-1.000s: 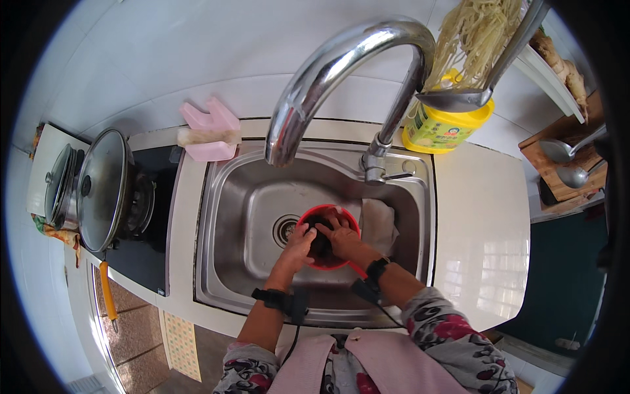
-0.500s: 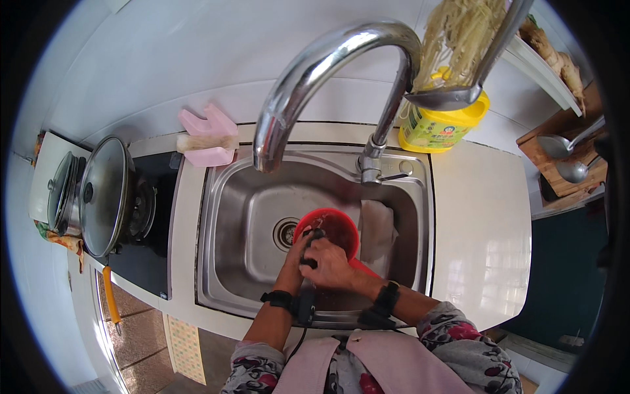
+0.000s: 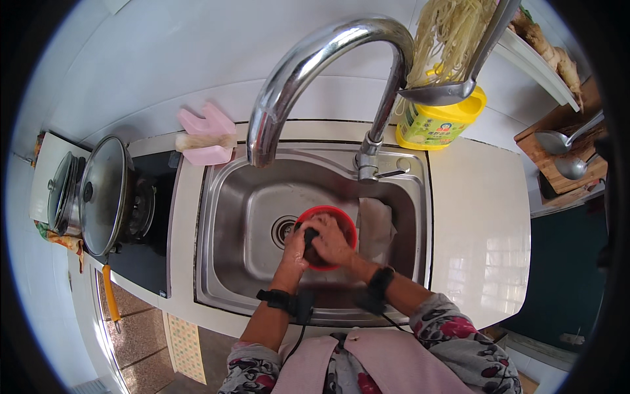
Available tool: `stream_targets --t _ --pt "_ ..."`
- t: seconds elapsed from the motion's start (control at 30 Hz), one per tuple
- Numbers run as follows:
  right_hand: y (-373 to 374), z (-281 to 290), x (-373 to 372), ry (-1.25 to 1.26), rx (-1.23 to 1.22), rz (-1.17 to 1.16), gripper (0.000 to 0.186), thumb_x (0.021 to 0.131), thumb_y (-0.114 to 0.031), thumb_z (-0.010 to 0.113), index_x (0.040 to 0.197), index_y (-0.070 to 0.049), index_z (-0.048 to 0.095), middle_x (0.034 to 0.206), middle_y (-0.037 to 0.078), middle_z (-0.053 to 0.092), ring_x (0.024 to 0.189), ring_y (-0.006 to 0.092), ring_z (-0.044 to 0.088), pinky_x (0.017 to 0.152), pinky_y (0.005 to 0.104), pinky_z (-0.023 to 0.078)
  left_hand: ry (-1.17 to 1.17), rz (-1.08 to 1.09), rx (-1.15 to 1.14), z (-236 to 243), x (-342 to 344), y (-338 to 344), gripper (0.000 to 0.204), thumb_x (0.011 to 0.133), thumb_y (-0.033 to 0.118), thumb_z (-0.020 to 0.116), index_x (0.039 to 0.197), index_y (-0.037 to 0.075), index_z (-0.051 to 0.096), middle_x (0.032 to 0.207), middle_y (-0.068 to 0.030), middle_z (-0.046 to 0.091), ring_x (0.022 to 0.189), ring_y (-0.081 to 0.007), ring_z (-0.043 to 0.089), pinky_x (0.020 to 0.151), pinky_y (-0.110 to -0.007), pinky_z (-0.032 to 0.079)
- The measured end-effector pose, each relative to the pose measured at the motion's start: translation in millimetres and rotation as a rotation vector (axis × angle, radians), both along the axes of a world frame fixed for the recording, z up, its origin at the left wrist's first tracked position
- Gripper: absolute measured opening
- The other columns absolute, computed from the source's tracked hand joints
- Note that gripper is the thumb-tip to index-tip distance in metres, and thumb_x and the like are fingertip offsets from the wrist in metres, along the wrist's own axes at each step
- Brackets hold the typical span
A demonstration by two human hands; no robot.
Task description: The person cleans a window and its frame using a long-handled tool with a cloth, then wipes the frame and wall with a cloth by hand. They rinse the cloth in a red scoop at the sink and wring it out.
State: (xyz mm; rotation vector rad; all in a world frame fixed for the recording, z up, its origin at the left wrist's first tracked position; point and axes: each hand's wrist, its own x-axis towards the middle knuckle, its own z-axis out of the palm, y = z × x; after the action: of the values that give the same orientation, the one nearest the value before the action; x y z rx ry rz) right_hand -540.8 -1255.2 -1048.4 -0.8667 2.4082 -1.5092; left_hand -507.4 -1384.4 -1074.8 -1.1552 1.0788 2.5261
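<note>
Both hands are close together over a red plastic scoop point(image 3: 353, 230) that stands in the sink beside the drain and holds dark, brownish water. My left hand point(image 3: 294, 248) is at the scoop's left rim, fingers curled against a small black thing point(image 3: 310, 236) that I cannot make out. From the right, my right hand point(image 3: 330, 241) bends over the scoop's mouth and presses on the same black thing, its fingers partly blurred. A pale, limp sheet or bag point(image 3: 375, 230) lies against the scoop's right side.
A tall chrome faucet point(image 3: 289, 72) arches over the steel sink point(image 3: 230, 197). Hanging noodles, a ladle point(image 3: 446, 94) and a yellow container point(image 3: 433, 125) are behind it at right. A pink holder point(image 3: 209, 134) and a lidded pan point(image 3: 105, 197) on the stove are at left.
My right hand has shifted up and to the right, farther over the scoop. My left hand has moved slightly left along the rim. The scoop's handle no longer shows.
</note>
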Motion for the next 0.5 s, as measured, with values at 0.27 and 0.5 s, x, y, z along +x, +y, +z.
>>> stream_targets --t 0.27,0.5 --pt "21 -52 -25 -0.028 0.504 0.109 0.044 0.068 0.000 0.054 0.112 -0.007 0.056 0.114 0.021 0.052 0.099 0.0426 0.051 0.086 0.0462 0.044 0.052 -0.320 -0.230 30 14 -28 0.046 0.085 0.037 0.058 0.123 0.013 0.047 0.124 -0.0065 0.048 0.117 -0.0308 0.041 0.085 -0.057 0.042" --pt "-6 -54 -23 -0.300 0.547 0.055 0.037 0.065 -0.009 0.060 0.102 -0.006 0.063 0.117 0.024 0.053 0.096 0.0406 0.058 0.082 0.0469 0.048 -0.236 -0.189 0.115 22 16 0 0.073 0.085 0.059 0.049 0.140 0.018 0.024 0.149 -0.0053 0.009 0.129 -0.0477 0.017 0.087 -0.074 0.029"
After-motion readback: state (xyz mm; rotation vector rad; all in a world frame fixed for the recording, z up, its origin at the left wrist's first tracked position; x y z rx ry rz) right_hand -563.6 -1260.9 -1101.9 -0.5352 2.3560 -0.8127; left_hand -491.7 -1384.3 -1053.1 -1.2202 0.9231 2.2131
